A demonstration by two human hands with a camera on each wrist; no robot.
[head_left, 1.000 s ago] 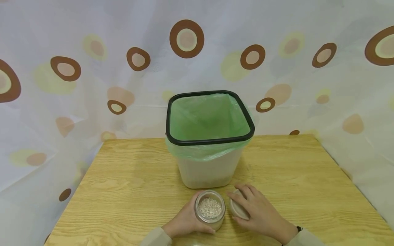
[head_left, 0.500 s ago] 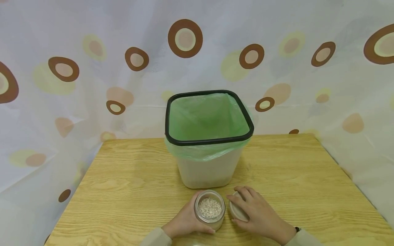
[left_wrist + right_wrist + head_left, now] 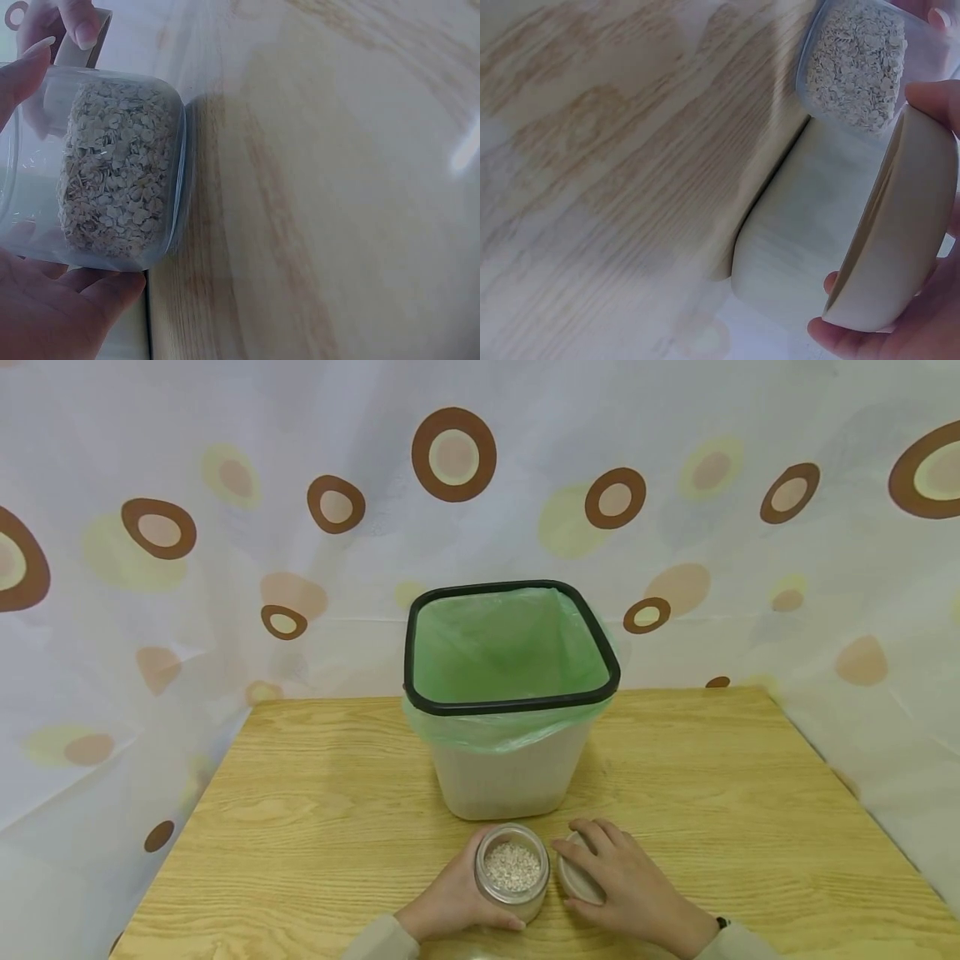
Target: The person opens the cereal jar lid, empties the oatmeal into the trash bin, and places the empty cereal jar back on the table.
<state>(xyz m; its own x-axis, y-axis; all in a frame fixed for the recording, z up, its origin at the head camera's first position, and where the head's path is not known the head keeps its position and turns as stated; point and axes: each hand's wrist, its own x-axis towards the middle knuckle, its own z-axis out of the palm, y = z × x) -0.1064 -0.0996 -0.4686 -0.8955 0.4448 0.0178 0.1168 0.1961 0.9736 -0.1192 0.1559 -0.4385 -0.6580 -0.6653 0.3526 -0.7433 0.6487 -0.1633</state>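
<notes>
An uncapped clear jar (image 3: pixel 517 906) part filled with rolled oats (image 3: pixel 512 867) stands upright on the table. My left hand (image 3: pixel 453 902) grips it from the left, with the thumb on the near side and fingers reaching round the far side. Just right of the jar, my right hand (image 3: pixel 630 889) holds a round beige lid (image 3: pixel 579 875) by its edges. The right wrist view shows the lid (image 3: pixel 911 217) raised off the table, its hollow side turned toward the wood. In the left wrist view the oats (image 3: pixel 120 169) show through the jar's wall.
Behind the jar stands a white bin (image 3: pixel 510 777) with a black rim (image 3: pixel 517 706) and a green bag lining (image 3: pixel 502 647). The wooden table (image 3: pixel 315 827) meets a patterned cloth (image 3: pixel 525 543) at its back and sides.
The right hand has shifted very slightly toward the near edge and tilted the lid a little. My left hand and the jar keep their place.
</notes>
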